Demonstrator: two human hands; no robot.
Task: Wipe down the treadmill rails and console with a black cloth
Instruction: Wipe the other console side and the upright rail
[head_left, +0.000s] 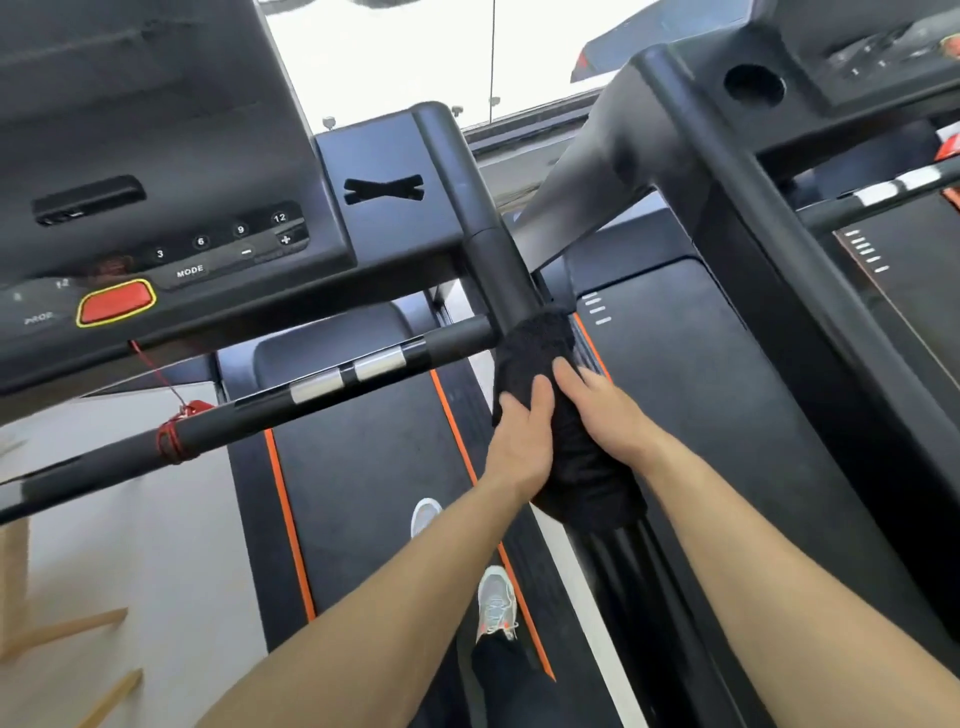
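Observation:
A black cloth (540, 358) is wrapped around the treadmill's right side rail (493, 265), just below where the front crossbar (311, 387) joins it. My left hand (522, 436) grips the cloth from the left and my right hand (602, 410) presses on it from the right. Both hands close around the cloth-covered rail. The console (171, 208), with number buttons, a MODE button and a red stop button (115, 303), sits at upper left, apart from both hands. The rail's lower ribbed part (623, 566) emerges below the cloth.
A second treadmill (779, 260) stands close on the right, its belt (691, 395) beside my hands. Below lie this treadmill's belt (374, 467) with orange stripes and my shoes (496, 603). A red safety cord (174, 439) is wound on the crossbar. Pale floor (130, 519) lies at left.

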